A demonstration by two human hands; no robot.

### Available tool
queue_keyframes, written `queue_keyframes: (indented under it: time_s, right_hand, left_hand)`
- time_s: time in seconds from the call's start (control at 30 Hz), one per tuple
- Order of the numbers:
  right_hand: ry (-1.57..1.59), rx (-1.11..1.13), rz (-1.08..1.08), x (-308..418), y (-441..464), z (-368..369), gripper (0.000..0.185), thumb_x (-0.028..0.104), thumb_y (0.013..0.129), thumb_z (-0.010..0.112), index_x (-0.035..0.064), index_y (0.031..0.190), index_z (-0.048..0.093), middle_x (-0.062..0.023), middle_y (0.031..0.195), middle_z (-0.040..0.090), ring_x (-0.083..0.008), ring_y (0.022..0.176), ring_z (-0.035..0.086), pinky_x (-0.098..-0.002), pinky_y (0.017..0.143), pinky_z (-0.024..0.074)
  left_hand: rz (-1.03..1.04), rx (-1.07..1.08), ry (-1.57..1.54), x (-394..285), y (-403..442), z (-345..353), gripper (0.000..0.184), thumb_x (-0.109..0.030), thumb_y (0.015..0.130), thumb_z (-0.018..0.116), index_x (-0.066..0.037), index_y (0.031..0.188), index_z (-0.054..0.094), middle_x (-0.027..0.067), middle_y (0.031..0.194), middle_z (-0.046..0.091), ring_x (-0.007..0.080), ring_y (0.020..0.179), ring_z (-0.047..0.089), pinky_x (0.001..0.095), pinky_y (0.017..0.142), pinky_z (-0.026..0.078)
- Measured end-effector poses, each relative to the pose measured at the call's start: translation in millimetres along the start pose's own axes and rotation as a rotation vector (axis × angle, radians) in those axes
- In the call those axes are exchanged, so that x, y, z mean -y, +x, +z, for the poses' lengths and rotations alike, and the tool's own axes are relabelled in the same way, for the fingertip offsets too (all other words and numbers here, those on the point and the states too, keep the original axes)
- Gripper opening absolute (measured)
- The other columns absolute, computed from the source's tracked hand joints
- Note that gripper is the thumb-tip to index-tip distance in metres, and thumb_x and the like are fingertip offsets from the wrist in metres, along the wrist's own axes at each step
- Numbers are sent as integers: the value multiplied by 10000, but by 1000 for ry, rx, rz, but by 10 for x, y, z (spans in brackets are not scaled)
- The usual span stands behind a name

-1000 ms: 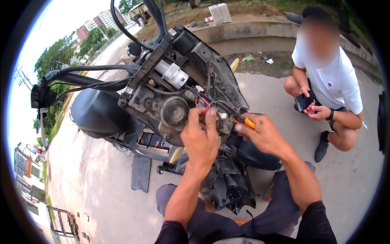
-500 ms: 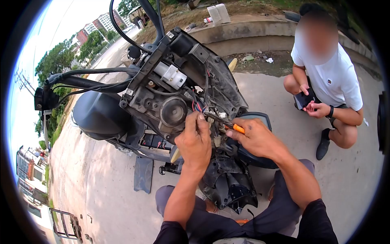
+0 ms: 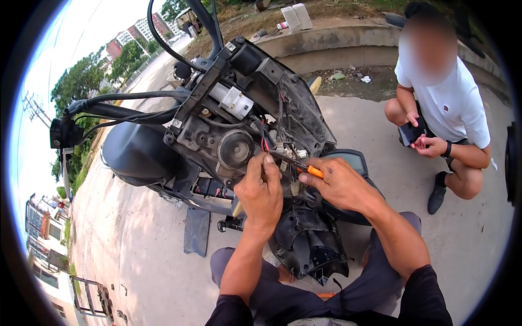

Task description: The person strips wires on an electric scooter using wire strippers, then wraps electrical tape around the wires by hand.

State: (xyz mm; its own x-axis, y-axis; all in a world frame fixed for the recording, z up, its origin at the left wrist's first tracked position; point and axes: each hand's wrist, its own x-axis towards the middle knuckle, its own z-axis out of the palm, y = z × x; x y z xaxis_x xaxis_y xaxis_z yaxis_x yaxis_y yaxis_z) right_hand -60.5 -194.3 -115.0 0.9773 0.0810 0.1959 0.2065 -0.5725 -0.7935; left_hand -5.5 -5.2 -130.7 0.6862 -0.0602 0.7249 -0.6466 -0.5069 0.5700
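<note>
A scooter (image 3: 185, 106) with its front panels off stands before me, wiring exposed. Below the round black horn (image 3: 235, 149), my left hand (image 3: 260, 187) pinches thin red and dark wires (image 3: 265, 142) between thumb and fingertips. My right hand (image 3: 340, 182) is closed round orange-handled pliers (image 3: 314, 171), whose metal jaws point left at the wires beside my left fingertips. Whether the jaws grip a wire I cannot tell. White connectors (image 3: 299, 154) hang just above the pliers. A white cylindrical part (image 3: 232, 101) is mounted higher up on the frame.
A person in a white shirt (image 3: 443, 108) squats at the right, holding a dark phone (image 3: 411, 132). A black plastic cover (image 3: 307, 244) lies between my legs, and a flat grey panel (image 3: 196, 232) rests on the ground. Behind runs a low concrete kerb (image 3: 337, 41).
The view has shifted slightly, so the scooter appears a little further right. The pliers and both hands stay close to the wires, with the grips unchanged.
</note>
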Motion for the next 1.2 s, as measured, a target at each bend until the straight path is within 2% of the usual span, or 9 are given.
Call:
queue_keyframes:
  time_s: [0.03,0.13,0.27,0.37,0.53,0.97,1.07,1.2]
  right_hand:
    - [-6,-14,-22,-38,5,9,346,300,1039,722,-26,1154,718,-290,934,726,-490,910,705,-522,809,535]
    - [-12,-25,-41,-65,8,2,349,280,1028,740,-24,1200,725,-290,973,735,-484,936,710,-509,824,539]
    - [-16,-10,-40,-50,16,-23,346,265,1021,747,-29,1200,726,-293,1000,741,-489,955,711,-509,835,542]
    - [-26,-46,-84,-6,-11,-55,350,313,1032,717,-28,1108,736,-292,967,741,-515,962,699,-561,848,542]
    - [-63,-18,-55,0,-34,-82,348,315,1037,708,-29,1086,728,-292,952,737,-516,956,699,-569,848,534]
    - [-27,31,16,59,6,-103,354,302,1043,712,-51,1072,715,-324,878,709,-535,917,693,-574,807,522]
    - [7,18,11,41,7,-70,302,239,1027,742,-30,1159,707,-305,844,681,-525,837,658,-542,741,493]
    - [-3,1,-2,49,12,-58,323,263,1038,710,-57,1082,713,-328,838,698,-544,868,681,-569,771,524]
  left_hand:
    - [0,0,4,2,0,-1,105,-116,1093,671,-18,1096,710,114,685,676,210,574,677,351,568,520]
    - [33,-6,-9,59,-15,10,197,-180,1141,623,-7,1093,705,11,679,652,47,574,562,249,538,441]
    - [43,-1,-7,78,-16,5,177,-160,1133,629,-5,1097,705,14,690,663,50,575,568,250,539,445]
    - [68,-1,23,92,-7,-9,151,-135,1121,638,-3,1106,709,22,699,674,54,581,577,250,547,452]
    - [90,5,67,101,-1,-25,124,-103,1101,653,0,1119,718,33,708,686,58,593,595,251,560,464]
    - [39,31,2,126,-13,-29,174,-170,1127,648,-10,1118,716,27,717,697,55,575,599,249,535,467]
    - [23,36,4,99,-22,-42,190,-188,1132,642,-12,1115,712,29,717,701,64,571,611,253,533,472]
    - [34,36,5,111,-19,-43,194,-191,1136,632,-15,1117,712,32,719,703,72,575,624,255,537,480]
